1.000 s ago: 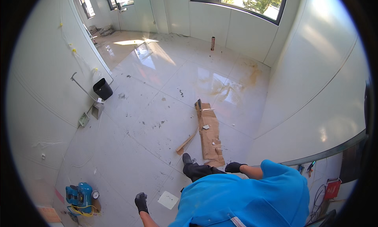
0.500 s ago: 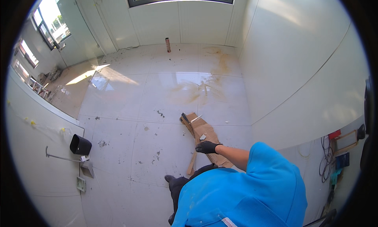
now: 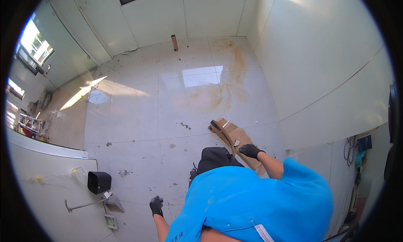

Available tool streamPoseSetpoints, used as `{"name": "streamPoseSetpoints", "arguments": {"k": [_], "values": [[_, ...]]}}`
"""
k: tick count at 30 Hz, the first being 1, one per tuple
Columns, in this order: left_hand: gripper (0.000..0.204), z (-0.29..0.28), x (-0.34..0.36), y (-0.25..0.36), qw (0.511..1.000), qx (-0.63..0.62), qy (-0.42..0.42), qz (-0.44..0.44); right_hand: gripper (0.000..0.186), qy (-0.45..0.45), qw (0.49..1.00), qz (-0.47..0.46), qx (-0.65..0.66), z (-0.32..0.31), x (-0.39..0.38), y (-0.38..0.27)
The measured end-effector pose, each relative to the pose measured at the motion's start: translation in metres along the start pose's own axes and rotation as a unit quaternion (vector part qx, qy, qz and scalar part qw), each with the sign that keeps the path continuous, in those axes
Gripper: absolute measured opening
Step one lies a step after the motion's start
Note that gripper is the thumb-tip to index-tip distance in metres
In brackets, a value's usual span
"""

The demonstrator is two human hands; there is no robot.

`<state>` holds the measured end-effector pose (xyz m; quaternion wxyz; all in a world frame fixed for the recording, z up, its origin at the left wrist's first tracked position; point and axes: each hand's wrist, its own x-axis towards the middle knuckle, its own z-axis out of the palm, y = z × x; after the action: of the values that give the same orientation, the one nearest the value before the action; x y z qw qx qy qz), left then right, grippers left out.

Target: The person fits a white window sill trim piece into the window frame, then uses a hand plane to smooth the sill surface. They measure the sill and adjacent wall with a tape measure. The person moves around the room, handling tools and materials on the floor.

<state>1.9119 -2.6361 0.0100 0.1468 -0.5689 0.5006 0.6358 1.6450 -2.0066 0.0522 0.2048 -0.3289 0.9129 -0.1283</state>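
Note:
My right hand, in a black glove, is over a folded piece of brown cardboard. Its fingers point left, loosely apart, and nothing shows in them; whether they touch the cardboard I cannot tell. On the cardboard lie a dark strip, a thin white pointed piece and a small pale scrap. Out to the left, my left hand, also black-gloved, hangs above the floor with fingers apart and holds nothing. My dark-trousered knee hides part of the cardboard's near left side.
A black bin stands by the left wall, next to a metal rod with a bent end and a pale square frame. A tube-shaped canister stands upright near the far wall. Grey debris dots the tiles.
My left hand has come into view at the lower left. My body has bent lower, with a knee forward beside the cardboard. My right hand has shifted slightly right over it.

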Motion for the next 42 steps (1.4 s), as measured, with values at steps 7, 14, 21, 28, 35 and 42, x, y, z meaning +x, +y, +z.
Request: {"name": "streamPoseSetpoints", "arguments": {"k": [7,14,21,28,35,42], "values": [[0.018,0.056,0.058,0.177,0.997,0.020,0.008,0.074,0.018,-0.062,0.998,0.023,0.023,0.028,0.061,0.015],[0.021,0.155,0.075,0.275,0.992,0.126,-0.014,0.026,0.022,-0.110,0.992,0.054,0.000,-0.044,0.205,0.082],[0.023,0.249,0.104,0.376,0.917,0.284,-0.124,0.251,0.027,0.130,0.975,0.115,0.140,-0.200,0.374,0.199],[0.031,0.395,0.142,0.548,0.953,0.266,-0.105,0.098,0.025,0.160,0.974,0.116,0.112,-0.285,0.465,0.279],[0.033,0.516,0.244,0.709,0.871,0.433,-0.178,0.146,0.010,0.103,0.956,0.254,0.105,-0.282,0.454,0.341],[0.031,0.674,0.317,0.913,0.876,0.392,-0.208,0.189,0.016,0.069,0.887,0.375,0.260,-0.331,0.494,0.350]]}}
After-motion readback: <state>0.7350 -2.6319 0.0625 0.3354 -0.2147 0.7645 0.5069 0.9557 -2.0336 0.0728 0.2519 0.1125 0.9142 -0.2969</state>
